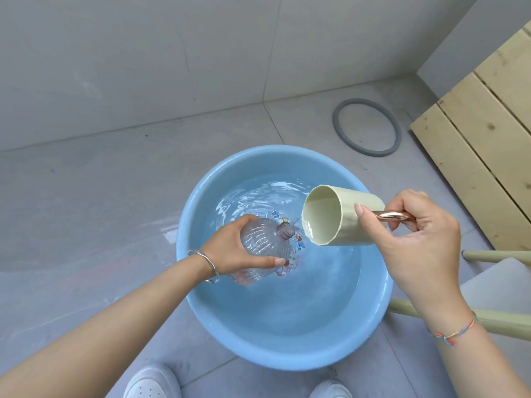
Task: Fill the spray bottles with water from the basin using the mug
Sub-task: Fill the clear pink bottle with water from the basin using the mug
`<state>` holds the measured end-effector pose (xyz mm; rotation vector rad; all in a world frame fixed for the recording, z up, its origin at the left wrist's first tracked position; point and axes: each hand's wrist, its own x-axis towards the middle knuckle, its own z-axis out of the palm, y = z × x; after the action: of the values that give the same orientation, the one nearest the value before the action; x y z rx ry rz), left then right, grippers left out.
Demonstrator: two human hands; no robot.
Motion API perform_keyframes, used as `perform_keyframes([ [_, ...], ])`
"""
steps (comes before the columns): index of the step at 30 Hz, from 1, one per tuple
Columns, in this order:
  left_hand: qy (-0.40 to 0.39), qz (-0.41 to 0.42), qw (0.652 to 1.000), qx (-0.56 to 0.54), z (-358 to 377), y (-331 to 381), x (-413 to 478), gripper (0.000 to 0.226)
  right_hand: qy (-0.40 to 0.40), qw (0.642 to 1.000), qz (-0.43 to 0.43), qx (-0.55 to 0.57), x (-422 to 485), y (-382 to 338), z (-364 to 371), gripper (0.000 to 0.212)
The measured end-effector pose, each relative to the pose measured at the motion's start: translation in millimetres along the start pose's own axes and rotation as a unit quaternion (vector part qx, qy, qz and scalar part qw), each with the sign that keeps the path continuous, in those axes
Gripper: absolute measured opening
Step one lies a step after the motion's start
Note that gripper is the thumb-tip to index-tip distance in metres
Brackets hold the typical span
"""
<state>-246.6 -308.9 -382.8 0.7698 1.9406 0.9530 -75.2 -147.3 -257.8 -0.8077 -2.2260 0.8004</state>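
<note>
A blue basin (201, 305) holding rippling water stands on the grey tile floor. My left hand (230, 248) grips a clear ribbed spray bottle (264, 251) over the water, its open threaded neck tilted up and to the right, with no spray head on it. My right hand (413, 237) holds a pale green mug (356, 222) by its shiny copper handle, thumb pressed on the mug's side. The mug is tipped on its side, its mouth facing left just right of the bottle neck, with a little water at its lower lip.
A grey rubber ring (342, 136) lies on the floor behind the basin. Pale wooden slats (482, 145) lean at the right. Pale green stool legs (408, 311) reach in from the right. My white shoes (152, 383) are at the bottom edge.
</note>
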Motion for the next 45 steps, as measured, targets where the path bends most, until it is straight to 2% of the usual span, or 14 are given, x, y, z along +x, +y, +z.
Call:
perform_keyframes([
  [16, 0.000, -0.003, 1.000, -0.015, 0.8, 0.1, -0.1, 0.089, -0.003, 0.996, -0.071, -0.054, 2.0, -9.7, 0.6, 0.040],
  [25, 0.004, -0.008, 1.000, 0.004, 1.9, -3.3, 0.7, 0.098, -0.006, 0.991, -0.101, -0.089, 3.2, -13.5, 2.5, 0.039],
  [35, 0.001, 0.002, 1.000, -0.024, 4.1, 0.9, 0.1, 0.091, -0.011, 0.986, -0.130, -0.105, 1.3, -19.4, 4.4, 0.037],
  [45, 0.000, 0.012, 0.999, -0.031, 6.9, 1.8, -0.2, 0.088, -0.015, 0.972, -0.195, -0.134, 3.0, -22.6, 6.3, 0.036],
])
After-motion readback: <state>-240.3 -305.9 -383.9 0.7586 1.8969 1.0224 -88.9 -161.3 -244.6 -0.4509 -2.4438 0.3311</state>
